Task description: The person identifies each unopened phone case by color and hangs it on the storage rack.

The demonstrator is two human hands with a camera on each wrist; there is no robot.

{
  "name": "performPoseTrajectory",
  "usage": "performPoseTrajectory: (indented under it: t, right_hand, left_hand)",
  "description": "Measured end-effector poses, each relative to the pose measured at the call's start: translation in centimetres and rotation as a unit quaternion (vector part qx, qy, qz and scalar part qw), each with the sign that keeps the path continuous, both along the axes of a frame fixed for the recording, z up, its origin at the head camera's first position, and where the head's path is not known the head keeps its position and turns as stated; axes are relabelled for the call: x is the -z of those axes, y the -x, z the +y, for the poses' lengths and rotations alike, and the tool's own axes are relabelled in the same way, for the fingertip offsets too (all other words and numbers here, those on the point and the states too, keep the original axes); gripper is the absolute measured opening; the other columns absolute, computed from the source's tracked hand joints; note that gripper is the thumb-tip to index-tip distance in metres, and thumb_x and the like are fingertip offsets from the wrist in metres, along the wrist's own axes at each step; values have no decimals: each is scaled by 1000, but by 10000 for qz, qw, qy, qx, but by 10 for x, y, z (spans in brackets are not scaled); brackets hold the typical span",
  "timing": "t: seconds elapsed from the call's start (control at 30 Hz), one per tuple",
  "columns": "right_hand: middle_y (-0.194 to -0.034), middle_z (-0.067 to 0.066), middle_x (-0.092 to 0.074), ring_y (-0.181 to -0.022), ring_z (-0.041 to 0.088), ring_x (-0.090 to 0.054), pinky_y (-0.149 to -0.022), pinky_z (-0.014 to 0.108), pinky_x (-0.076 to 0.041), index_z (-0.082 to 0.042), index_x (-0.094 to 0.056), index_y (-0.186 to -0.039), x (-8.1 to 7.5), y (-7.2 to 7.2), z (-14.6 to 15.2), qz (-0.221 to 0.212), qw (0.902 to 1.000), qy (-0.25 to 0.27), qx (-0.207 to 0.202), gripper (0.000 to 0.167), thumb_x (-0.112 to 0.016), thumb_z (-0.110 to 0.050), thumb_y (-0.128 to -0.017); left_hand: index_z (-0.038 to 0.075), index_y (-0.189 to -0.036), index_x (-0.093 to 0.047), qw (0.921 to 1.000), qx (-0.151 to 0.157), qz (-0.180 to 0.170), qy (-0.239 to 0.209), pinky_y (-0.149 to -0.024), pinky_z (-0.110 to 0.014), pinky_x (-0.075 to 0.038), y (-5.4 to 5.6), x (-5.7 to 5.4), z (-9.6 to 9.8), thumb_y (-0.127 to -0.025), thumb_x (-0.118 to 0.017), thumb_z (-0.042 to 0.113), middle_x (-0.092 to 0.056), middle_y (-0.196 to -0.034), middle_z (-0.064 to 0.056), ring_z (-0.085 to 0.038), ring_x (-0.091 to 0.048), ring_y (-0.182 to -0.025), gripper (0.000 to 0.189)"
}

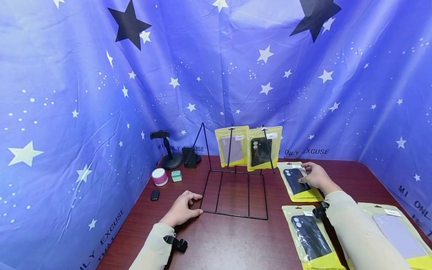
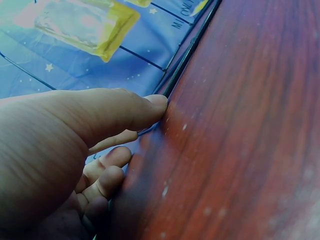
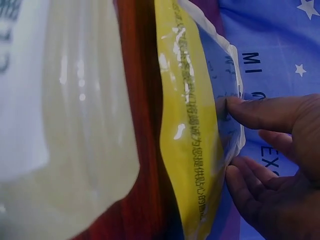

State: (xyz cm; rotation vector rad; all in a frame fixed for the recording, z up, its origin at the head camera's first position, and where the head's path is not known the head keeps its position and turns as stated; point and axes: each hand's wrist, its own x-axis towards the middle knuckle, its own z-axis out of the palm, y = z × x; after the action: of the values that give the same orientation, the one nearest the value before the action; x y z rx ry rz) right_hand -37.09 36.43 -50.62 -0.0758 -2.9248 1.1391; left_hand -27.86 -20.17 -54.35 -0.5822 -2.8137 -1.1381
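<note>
My left hand (image 1: 182, 208) is at the front left corner of a black wire display rack (image 1: 233, 215). Its thumb and index fingertips touch the base wire with a gap between them; in the left wrist view the straight thumb (image 2: 125, 107) rests against the wire. My right hand (image 1: 317, 176) grips the right edge of a yellow-and-clear bag with a dark phone case (image 1: 295, 182), its thumb on the front. This bag lies right of the rack. On the rack's hooks hang a bagged lilac phone case (image 1: 222, 144) and a bagged black one (image 1: 256, 152).
A bagged black phone case (image 1: 308, 236) and a bagged lilac one (image 1: 398, 228) lie at the right front. Left of the rack stand a black phone stand (image 1: 172, 161), a pink-and-white jar (image 1: 159, 177), a green charger plug (image 1: 176, 176) and a small black item (image 1: 155, 195).
</note>
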Motion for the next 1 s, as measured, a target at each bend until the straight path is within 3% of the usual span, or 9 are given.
performPoseTrajectory:
  t: [0.23, 0.6, 1.0]
  right_hand:
    - [-147, 41, -41, -131, 57, -44, -108, 68, -36, 8, -43, -151, -4, -1, -2, -244, 9997, 24, -5, 82, -85, -6, -82]
    - [-143, 39, -43, -125, 54, -47, -104, 67, -41, 7, -47, -147, -1, 0, 1, -319, 9991, 272, 114, 76, -85, -8, -83]
    - [-140, 40, -50, -121, 49, -53, -102, 62, -45, 14, -54, -142, -5, -4, -1, -305, 9993, 98, 181, 70, -85, -11, -84]
  left_hand:
    - [16, -127, -74, 10000, 17, -1, -7, -84, -33, -48, 0, 1, 0, -83, -91, 27, -60, -111, 2, -15, -54, -95, 48]
    - [17, -129, -73, 10000, 43, -37, -24, -84, -32, -48, 0, 1, -1, -84, -91, 26, -60, -112, 3, -14, -54, -95, 49]
    - [17, -127, -74, 10000, 28, 1, -69, -84, -33, -48, 1, 2, 0, -83, -91, 27, -60, -110, 3, -15, -54, -95, 49]
